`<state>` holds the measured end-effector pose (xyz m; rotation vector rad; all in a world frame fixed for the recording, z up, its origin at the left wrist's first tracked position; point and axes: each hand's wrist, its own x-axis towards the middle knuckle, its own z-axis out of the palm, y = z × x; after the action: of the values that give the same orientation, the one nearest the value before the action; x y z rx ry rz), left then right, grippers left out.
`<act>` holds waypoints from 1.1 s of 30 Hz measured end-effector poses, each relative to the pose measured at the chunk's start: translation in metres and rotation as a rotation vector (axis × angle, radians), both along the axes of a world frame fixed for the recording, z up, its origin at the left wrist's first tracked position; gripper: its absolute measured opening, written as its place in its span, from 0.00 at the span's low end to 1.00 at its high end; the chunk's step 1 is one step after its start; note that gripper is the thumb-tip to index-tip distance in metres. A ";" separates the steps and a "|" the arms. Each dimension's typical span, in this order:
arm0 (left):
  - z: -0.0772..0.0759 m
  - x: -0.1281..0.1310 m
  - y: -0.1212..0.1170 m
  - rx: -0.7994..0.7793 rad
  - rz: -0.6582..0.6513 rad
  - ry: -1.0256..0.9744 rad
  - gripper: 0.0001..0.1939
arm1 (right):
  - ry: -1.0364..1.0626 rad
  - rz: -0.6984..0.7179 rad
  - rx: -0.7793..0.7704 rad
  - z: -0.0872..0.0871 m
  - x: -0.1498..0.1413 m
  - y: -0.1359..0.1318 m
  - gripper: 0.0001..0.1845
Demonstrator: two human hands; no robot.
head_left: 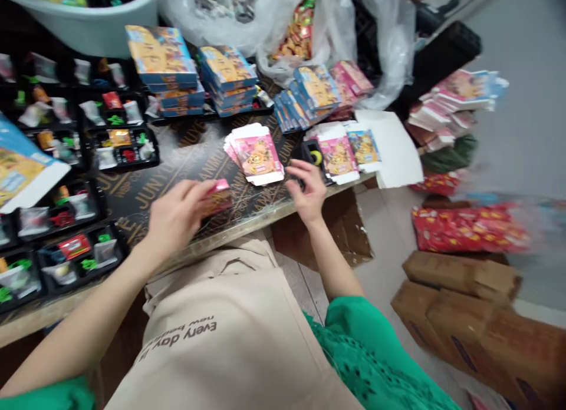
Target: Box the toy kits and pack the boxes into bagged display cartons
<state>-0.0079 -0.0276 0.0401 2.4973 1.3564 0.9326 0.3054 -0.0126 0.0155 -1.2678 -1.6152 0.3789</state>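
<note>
My left hand (177, 212) is closed around a small pink box (217, 198) just above the front part of the table. To its right my right hand (306, 189) hovers with fingers apart and nothing in them. Between the hands, slightly farther back, lies a stack of flat pink cartons (257, 155). Just beyond my right fingers is a roll of tape in a black holder (313, 155). More flat cartons lie beside it, a pink one (338, 156) and a blue one (364, 146).
Black trays (79, 254) filled with small packets cover the table's left side. Blue boxes (161, 56) are stacked at the back, near a pale tub (88, 24) and plastic bags (287, 45). Brown cardboard boxes (477, 327) stand on the floor at right.
</note>
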 end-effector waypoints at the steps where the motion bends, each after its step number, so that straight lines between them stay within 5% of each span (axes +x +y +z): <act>1: -0.001 -0.002 0.004 0.043 0.041 0.007 0.24 | -0.026 -0.196 -0.004 -0.001 0.028 -0.002 0.14; 4: -0.007 -0.004 0.011 0.099 0.076 0.116 0.31 | -0.166 -0.509 -0.128 -0.010 0.104 -0.007 0.12; 8: -0.016 -0.001 0.009 0.042 0.004 0.167 0.32 | -0.196 -0.360 -0.369 -0.026 0.149 -0.004 0.11; 13: -0.022 0.001 0.004 0.048 -0.053 0.076 0.31 | -0.096 -0.215 -0.352 -0.027 0.140 0.007 0.07; 18: -0.025 0.002 0.002 0.137 -0.040 0.102 0.33 | 0.103 -0.383 -0.206 -0.029 0.127 -0.007 0.07; 24: -0.022 0.003 0.002 0.030 -0.005 0.036 0.28 | 0.308 -0.464 -0.347 -0.059 0.120 -0.031 0.11; 28: -0.023 0.003 0.005 0.055 -0.011 -0.012 0.27 | 0.312 -0.558 -0.303 -0.073 0.117 -0.029 0.16; 33: -0.021 0.003 0.008 0.051 0.009 -0.042 0.22 | 0.525 -0.683 -0.168 -0.050 0.069 -0.027 0.19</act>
<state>-0.0045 -0.0198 0.0187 2.4950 1.3486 1.0283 0.3749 -0.0397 -0.0346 -1.5942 -0.6659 0.3744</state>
